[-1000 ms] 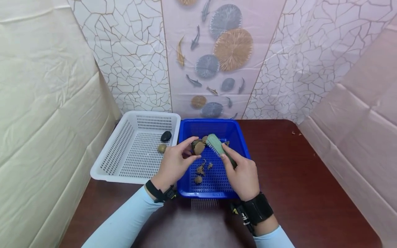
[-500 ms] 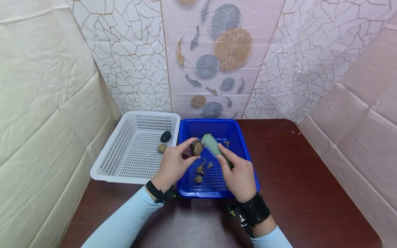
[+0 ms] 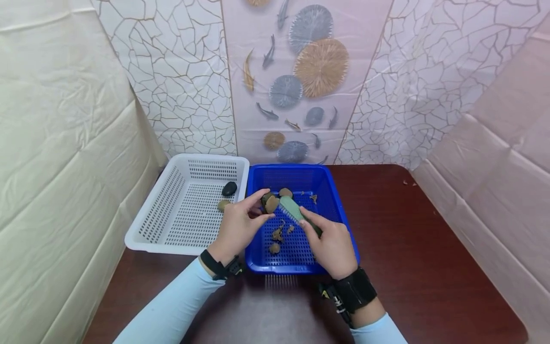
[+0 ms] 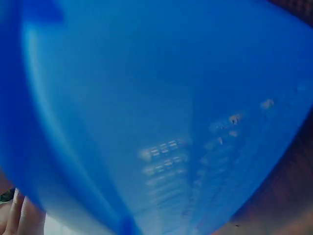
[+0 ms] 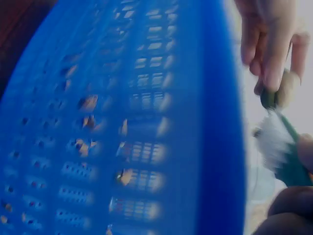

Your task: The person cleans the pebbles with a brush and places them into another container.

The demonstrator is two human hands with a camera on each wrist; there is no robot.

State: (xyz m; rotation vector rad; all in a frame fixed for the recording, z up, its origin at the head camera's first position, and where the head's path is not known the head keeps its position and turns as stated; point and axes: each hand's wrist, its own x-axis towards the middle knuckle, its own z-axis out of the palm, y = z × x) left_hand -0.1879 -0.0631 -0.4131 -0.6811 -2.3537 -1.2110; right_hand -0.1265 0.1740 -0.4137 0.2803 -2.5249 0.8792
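Over the blue basket (image 3: 301, 269), my left hand (image 3: 235, 225) pinches a dark stone (image 3: 270, 203) caked with dried brown mud between thumb and fingers. My right hand (image 3: 334, 247) grips a green scrubbing brush (image 3: 290, 206) by its handle. The pale bristles (image 5: 274, 139) face left, right at the stone's edge. In the right wrist view the stone (image 5: 288, 93) sits just above the brush head. The left wrist view is mostly filled by the basket's side, with only some fingers (image 4: 29, 218) at the lower left corner.
Brown mud crumbs (image 3: 277, 234) and a round brown lump (image 3: 274, 248) lie on the blue basket's floor; another lump (image 3: 285, 192) is at its back. Left of it stands a white basket (image 3: 185, 224) with a black stone (image 3: 229, 188) and a tan stone (image 3: 223, 205).
The brush has shifted left and down along the stone, and the lump behind it shows more fully. My left hand and the stone have moved slightly left.
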